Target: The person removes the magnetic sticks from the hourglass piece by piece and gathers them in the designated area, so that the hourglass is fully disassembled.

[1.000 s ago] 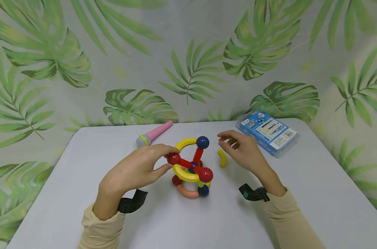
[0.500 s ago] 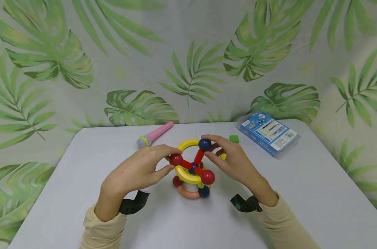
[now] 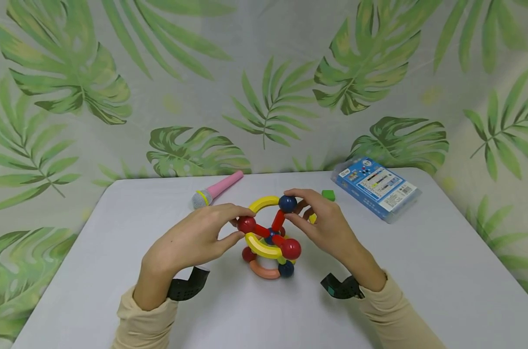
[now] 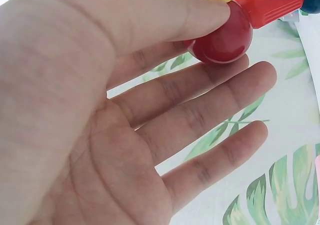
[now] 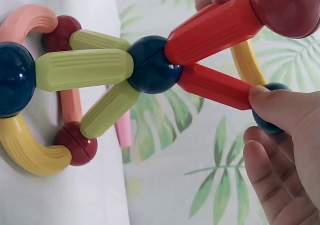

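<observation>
A magnetic ball-and-rod model (image 3: 271,236) stands on the table in the head view. My left hand (image 3: 194,235) pinches its left red ball (image 3: 246,224) between thumb and fingers; the left wrist view shows the other fingers stretched out beside that ball. Thumb and fingertips of my right hand (image 3: 327,220) hold the upper navy ball (image 3: 287,203). Red rods (image 5: 215,86) fan out from a central navy ball (image 5: 155,65), and light green rods (image 5: 85,70) run down to the base ring. Yellow curved rods (image 3: 261,247) join the upper balls. A nearer red ball (image 3: 291,248) is untouched.
A pink toy microphone (image 3: 222,185) lies at the back left. At the back right rests a blue packaged box (image 3: 377,186). Beyond my right hand are a small green block (image 3: 328,195) and a partly hidden yellow piece (image 3: 313,219). A leaf-patterned cloth (image 3: 264,97) hangs behind the table.
My right hand has moved left and taken hold of the upper navy ball. The green block has come into view, while the yellow piece is now mostly covered. The left hand keeps its grip.
</observation>
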